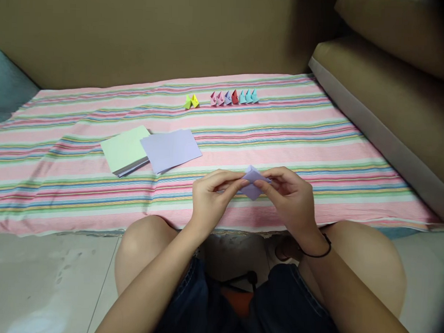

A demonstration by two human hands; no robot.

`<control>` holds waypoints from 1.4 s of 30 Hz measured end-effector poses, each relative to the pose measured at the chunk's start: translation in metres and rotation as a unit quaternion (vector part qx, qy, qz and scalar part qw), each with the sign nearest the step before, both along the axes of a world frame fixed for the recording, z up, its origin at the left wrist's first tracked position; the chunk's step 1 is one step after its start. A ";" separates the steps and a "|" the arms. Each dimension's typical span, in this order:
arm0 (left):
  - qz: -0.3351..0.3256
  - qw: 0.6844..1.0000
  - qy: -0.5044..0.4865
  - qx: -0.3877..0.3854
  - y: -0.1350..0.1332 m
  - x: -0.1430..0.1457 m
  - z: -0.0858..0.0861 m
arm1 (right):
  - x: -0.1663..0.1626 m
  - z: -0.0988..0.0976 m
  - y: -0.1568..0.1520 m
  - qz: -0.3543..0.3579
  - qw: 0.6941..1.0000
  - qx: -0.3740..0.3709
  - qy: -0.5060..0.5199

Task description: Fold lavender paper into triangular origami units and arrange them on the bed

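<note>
A small folded piece of lavender paper is held up above the front part of the striped cloth, one corner pointing away from me and one toward me. My left hand pinches its left side between thumb and fingers. On the right side, my right hand grips it the same way, thumb on top. Both thumbs cover part of the paper, so some of its folds are hidden. Beyond my left hand lie a few flat lavender sheets, partly over a thick stack of paper with a pale green top sheet.
Several small folded paper figures in pink, lavender, red and light blue stand in a row farther back. Left of them are two yellow-green figures. The striped cloth meets a brown backrest; brown cushions rise at right.
</note>
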State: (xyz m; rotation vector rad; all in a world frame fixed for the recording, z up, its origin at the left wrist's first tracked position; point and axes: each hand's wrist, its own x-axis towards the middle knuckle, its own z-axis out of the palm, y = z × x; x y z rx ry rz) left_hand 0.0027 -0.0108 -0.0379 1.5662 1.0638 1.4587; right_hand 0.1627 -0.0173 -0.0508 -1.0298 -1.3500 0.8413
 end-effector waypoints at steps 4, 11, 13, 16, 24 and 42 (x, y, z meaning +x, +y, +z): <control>0.008 1.000 0.000 0.008 -0.001 0.001 0.000 | -0.001 0.001 -0.001 -0.011 1.000 0.005 0.009; -0.009 1.000 -0.018 0.004 -0.001 0.002 0.001 | -0.003 0.003 -0.004 -0.011 1.000 -0.010 0.010; -0.014 0.999 -0.036 -0.026 -0.002 0.002 0.001 | -0.003 0.003 -0.004 -0.012 1.000 -0.011 0.012; -0.009 0.999 -0.035 -0.041 -0.003 0.003 0.002 | -0.004 0.004 -0.006 -0.016 1.000 -0.017 0.010; -0.001 0.986 -0.090 -0.137 -0.007 0.005 0.008 | -0.006 0.008 -0.007 0.011 0.999 -0.047 0.026; -0.005 0.996 0.059 0.069 -0.009 0.004 0.010 | -0.003 0.018 -0.012 0.007 1.000 -0.026 0.002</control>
